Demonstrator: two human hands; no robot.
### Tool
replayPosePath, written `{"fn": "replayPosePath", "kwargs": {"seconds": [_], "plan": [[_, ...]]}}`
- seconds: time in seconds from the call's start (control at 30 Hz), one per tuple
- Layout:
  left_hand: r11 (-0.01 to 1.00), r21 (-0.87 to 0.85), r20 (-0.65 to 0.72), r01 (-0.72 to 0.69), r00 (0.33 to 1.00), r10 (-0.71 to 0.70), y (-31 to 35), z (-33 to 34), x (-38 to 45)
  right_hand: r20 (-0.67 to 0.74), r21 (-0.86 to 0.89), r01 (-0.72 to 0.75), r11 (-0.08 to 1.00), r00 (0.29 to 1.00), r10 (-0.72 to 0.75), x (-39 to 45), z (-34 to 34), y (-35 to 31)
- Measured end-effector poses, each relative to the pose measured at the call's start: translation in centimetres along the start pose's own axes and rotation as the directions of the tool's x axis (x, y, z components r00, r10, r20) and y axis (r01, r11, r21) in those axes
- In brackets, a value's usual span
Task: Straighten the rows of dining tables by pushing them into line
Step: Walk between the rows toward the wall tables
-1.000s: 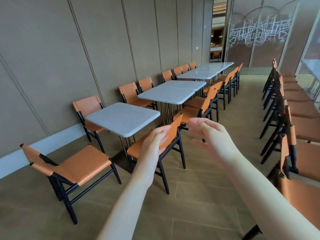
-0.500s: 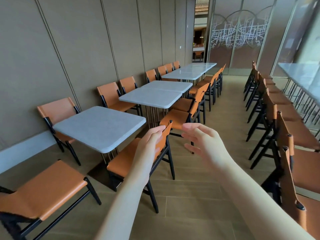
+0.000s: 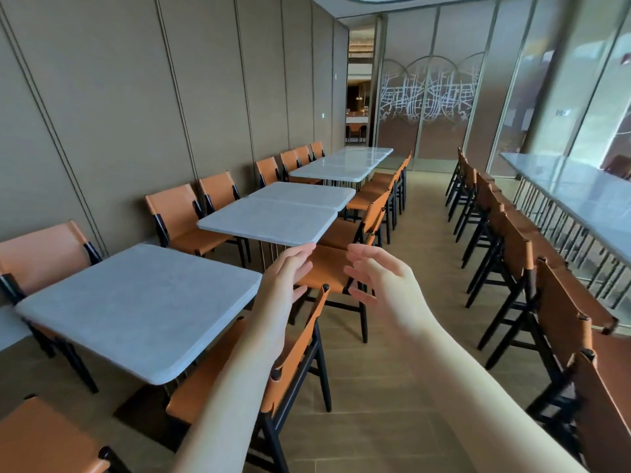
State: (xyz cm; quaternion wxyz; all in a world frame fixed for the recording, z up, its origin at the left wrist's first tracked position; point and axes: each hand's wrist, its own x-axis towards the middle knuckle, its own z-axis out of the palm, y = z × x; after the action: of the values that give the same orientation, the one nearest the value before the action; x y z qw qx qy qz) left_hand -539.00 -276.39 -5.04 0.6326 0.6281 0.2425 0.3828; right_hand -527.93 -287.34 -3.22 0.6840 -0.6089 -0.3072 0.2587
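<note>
Grey stone-like tops cover the dining tables, which stand in a row along the brown panelled wall on the left of the head view. The nearest table stands alone and apart from the next ones; its right edge sits a little more to the left than theirs, so the row does not look straight. Behind it, the second table and the third table touch each other edge to edge. Farther back, the far tables form one long surface near the glass partition with a white line pattern.

Both arms reach forward from the bottom of the picture. The left hand is raised with straight fingers that point up and forward; it holds nothing and is seen just right of the nearest table's right edge, though I cannot tell if it touches that edge. The right hand is also spread and relaxed, palm turned toward the left hand, with slightly bent fingers, and it grips nothing. The two hands are near each other with a small gap between them.

Under the left forearm stands an orange chair with black frame, pushed against the nearest table. More orange chairs line the wall side, for example the wall chair. On the right a row of chairs faces a long table beside the windows. The floor is of wood-coloured planks.
</note>
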Motion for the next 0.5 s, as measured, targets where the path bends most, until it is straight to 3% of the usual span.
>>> {"fn": "replayPosePath", "kwargs": {"seconds": [0.5], "plan": [[1.000, 0.001, 0.055, 0.004, 0.998, -0.004, -2.9, 5.1, 16.5, -0.075, 0.028, 0.027, 0.999, 0.997, -0.025, 16.2, -3.9, 1.2]]}}
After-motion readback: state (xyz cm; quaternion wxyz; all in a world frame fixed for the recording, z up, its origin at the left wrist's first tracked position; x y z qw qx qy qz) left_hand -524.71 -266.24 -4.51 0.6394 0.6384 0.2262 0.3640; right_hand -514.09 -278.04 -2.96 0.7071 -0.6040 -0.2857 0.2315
